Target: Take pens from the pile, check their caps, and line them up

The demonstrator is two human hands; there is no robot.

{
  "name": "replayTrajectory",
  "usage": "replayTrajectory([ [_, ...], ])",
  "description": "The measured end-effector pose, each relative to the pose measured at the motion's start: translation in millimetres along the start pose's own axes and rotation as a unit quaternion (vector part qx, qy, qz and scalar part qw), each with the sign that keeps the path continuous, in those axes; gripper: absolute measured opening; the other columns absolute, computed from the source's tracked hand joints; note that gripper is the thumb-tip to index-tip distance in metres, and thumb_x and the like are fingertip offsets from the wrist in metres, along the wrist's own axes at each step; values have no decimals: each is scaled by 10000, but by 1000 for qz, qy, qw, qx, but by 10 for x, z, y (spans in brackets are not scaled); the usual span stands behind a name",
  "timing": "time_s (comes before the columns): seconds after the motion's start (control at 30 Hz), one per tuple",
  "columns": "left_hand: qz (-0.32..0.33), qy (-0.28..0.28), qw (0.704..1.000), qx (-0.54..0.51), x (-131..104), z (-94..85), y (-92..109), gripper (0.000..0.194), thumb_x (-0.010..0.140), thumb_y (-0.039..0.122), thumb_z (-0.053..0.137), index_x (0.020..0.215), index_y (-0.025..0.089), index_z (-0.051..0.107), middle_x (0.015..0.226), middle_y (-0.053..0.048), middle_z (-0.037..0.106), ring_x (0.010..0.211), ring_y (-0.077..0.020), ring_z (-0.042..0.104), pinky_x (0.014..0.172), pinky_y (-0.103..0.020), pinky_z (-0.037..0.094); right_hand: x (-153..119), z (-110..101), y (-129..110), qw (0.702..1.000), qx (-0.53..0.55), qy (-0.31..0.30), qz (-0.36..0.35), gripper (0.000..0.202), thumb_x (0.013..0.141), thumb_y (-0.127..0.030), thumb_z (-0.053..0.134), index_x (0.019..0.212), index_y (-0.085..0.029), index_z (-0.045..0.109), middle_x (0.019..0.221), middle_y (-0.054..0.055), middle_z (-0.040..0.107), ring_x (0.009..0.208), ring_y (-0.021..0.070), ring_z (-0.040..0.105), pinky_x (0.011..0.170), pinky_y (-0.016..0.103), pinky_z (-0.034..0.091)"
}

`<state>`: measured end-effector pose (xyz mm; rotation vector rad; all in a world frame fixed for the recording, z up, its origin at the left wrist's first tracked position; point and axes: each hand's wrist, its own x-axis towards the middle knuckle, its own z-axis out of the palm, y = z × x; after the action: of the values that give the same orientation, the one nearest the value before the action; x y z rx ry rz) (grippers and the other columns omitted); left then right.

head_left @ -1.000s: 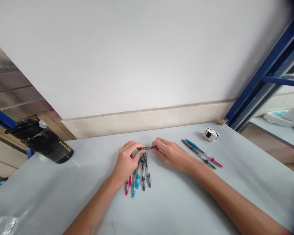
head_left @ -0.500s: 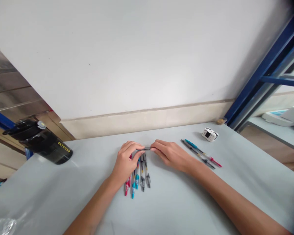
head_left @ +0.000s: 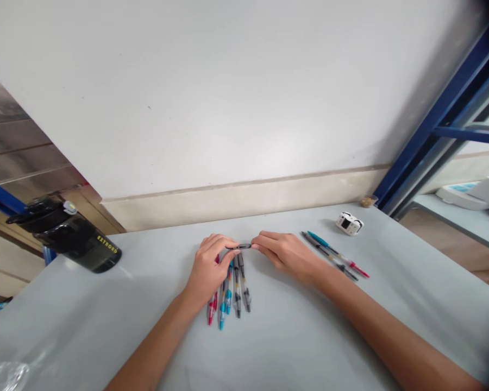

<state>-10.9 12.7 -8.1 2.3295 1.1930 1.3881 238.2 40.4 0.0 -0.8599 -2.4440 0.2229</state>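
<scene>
Broadly, a pale grey table fills the lower view, backed by a white wall with a blue metal frame at the right. At the far left a black bottle lies tilted near the table's edge, well apart from the hands. Both forearms reach in toward the middle. The left hand and the right hand meet fingertip to fingertip, each pinching one end of a short dark pen held crosswise just above the table. It would seem best to keep both pinches firm and level, so the pen stays straight between the fingers and does not twist out. Just below it, partly under the left hand, a row of pens in red, blue and black lies side by side; these sit close enough to be knocked if the wrists drop. To the right, two more pens lie beside the right wrist. Farther right rests a small white gadget, clear of everything.
</scene>
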Motion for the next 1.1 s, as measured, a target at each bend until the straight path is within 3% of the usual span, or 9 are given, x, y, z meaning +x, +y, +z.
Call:
replayTrajectory([
  [0.13, -1, 1, 1000, 1, 5, -4, 8, 83, 1024, 187, 699, 1019, 262, 734, 987, -41, 786, 968, -243, 708, 914, -422, 534, -2, -5, -16, 999, 24, 8, 25, 207, 1160, -363, 466, 1196, -221, 612, 1005, 65, 695, 762, 192, 618, 685, 301, 423],
  [0.23, 4, 5, 1000, 2, 8, -2, 4, 84, 1022, 175, 705, 1009, 255, 730, 980, -36, 783, 960, -235, 704, 909, -415, 532, -2, -8, -24, 1000, 15, -13, 12, 270, 1178, -309, 385, 1123, -224, 635, 968, 57, 677, 739, 187, 601, 682, 305, 414],
  [0.37, 12, 10, 1000, 9, 3, 5, -15, 86, 1021, 174, 706, 1024, 255, 733, 988, -37, 787, 975, -239, 710, 921, -415, 532, 0, -11, -25, 1000, 22, 0, 22, 229, 1169, -349, 435, 1229, -215, 611, 1057, 82, 687, 783, 198, 628, 699, 311, 433],
  [0.5, 10, 15, 1000, 6, -7, 6, -30, 81, 1022, 179, 710, 1017, 257, 731, 981, -32, 783, 967, -236, 711, 908, -406, 532, -1, -14, -19, 1000, 16, -15, 8, 290, 1181, -303, 360, 1177, -225, 639, 984, 68, 674, 739, 194, 604, 678, 314, 421],
  [0.67, 0, 9, 1000, 9, -9, 1, -19, 78, 1022, 182, 715, 1022, 257, 738, 998, -29, 784, 978, -232, 711, 920, -401, 525, -3, -18, -18, 999, 34, 7, 18, 230, 1166, -340, 446, 1278, -222, 609, 1143, 100, 688, 779, 195, 627, 709, 320, 460],
  [0.77, -11, 11, 1000, 5, -5, -4, -12, 67, 1019, 189, 719, 1019, 252, 741, 1000, -33, 787, 974, -230, 710, 913, -397, 526, -3, -25, -20, 1000, 27, 5, -2, 291, 1177, -291, 371, 1213, -224, 652, 1024, 80, 685, 749, 195, 613, 696, 320, 457],
  [0.83, -16, 13, 1000, 3, -5, -9, -13, 62, 1019, 196, 718, 1017, 252, 746, 998, -34, 789, 976, -232, 712, 917, -396, 527, -6, -23, -20, 1000, 27, 8, -6, 298, 1179, -301, 377, 1294, -235, 643, 1026, 82, 706, 801, 213, 650, 723, 329, 475],
  [0.97, -63, 14, 998, -9, -19, -17, -24, 44, 1029, 258, 712, 1032, 253, 755, 1028, -37, 793, 1001, -230, 724, 948, -385, 529, -6, 1, -2, 997, 55, 55, 25, 325, 1144, -365, 506, 1446, -258, 565, 1293, 125, 688, 862, 219, 704, 788, 354, 532],
  [1.1, -150, 26, 988, -34, -26, -24, -27, 118, 1020, 351, 726, 1073, 260, 779, 1073, -41, 797, 1033, -232, 725, 934, -356, 535, 36, -32, -10, 983, 122, 128, 42, 203, 1117, -359, 570, 1243, -251, 687, 1139, 91, 725, 878, 217, 697, 779, 341, 534],
])
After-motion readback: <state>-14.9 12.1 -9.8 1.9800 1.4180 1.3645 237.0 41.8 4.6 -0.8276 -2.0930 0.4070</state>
